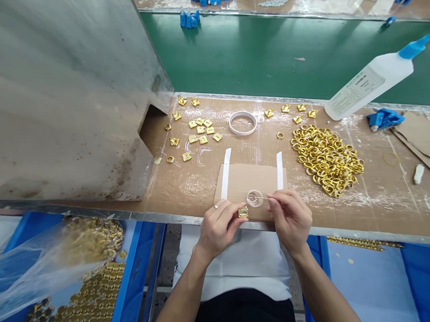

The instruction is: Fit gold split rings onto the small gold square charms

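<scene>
Between the thumb and fingers of my left hand is a small square gold piece, held just above the bench edge. My right hand pinches a thin stick, whose tip reaches into a small clear round dish. That dish rests on a cardboard pad with a strip of white tape on each side. A large heap of gold rings lies to the right of the pad. Several square gold pieces are spread on the bench beyond my left hand.
A roll of white tape lies behind the pad. A white bottle with a blue nozzle leans at the back right, near blue clips. A metal housing blocks the left. Below are blue bins of gold parts.
</scene>
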A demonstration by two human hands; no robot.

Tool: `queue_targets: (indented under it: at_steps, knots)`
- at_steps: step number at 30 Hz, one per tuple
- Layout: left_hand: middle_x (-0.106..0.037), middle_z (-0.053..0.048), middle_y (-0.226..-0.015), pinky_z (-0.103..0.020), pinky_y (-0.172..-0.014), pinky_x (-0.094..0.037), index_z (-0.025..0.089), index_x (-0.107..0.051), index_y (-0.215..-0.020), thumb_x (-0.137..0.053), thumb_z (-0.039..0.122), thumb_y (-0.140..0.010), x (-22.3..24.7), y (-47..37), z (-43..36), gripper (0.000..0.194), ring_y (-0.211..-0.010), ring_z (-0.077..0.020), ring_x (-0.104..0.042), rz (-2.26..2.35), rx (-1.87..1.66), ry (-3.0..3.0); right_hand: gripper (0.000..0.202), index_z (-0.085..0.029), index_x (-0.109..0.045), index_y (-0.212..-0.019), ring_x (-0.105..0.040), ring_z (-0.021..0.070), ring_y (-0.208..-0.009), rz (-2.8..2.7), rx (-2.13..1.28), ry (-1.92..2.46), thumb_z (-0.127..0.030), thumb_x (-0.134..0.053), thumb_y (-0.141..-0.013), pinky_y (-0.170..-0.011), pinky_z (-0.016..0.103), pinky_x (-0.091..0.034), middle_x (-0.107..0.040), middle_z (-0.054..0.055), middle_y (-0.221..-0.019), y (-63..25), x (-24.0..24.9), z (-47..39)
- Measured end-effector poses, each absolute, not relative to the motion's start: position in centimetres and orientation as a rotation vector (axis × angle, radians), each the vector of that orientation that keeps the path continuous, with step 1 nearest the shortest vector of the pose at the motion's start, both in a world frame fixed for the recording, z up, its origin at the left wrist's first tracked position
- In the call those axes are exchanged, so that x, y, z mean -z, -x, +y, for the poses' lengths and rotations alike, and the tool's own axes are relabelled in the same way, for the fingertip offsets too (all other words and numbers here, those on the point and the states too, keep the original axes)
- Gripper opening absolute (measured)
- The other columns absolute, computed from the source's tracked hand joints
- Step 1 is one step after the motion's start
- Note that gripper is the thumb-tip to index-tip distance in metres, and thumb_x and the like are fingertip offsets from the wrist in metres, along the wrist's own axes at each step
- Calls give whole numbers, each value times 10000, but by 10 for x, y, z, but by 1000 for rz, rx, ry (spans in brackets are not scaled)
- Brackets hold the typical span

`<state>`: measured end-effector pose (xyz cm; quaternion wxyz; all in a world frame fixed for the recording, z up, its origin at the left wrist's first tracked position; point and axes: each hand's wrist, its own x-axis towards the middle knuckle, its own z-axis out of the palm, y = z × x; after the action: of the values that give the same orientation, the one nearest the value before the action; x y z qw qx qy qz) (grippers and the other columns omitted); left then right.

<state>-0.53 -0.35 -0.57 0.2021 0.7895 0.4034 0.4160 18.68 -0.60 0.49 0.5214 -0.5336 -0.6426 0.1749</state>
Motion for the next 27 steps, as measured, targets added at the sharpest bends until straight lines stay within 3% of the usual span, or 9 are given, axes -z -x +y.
queue_targets:
  at_steps: [10, 17, 27]
  knots:
    - [-646, -19, -716, -263, -601, -439, 149, -652, -977, -549, 326, -1004, 0, 1, 0, 206, -648, -147, -570, 1200, -1022, -2275, 111, -198, -690, -914, -647, 145, -706, -1644, -400, 1299, -146, -606, -967, -600, 244, -536, -648, 30, -809, -183, -10, -2]
    - [-646, -17, -710, -278, -589, -431, 157, -661, -957, -531, 337, -1010, 0, -2, 0, 228, -651, -151, -572, 1251, -978, -2317, 115, -197, -706, -922, -629, 124, -603, -1455, -575, 1300, -196, -606, -979, -505, 227, -523, -678, 37, -812, -185, -6, -6]
    - [-653, -18, -710, -279, -582, -438, 161, -656, -941, -542, 335, -1005, 0, -2, 0, 217, -645, -151, -580, 1255, -976, -2344, 130, -210, -692, -1017, -627, 114, -527, -1352, -700, 1150, -148, -584, -979, -434, 205, -531, -745, 55, -884, -173, 6, -31]
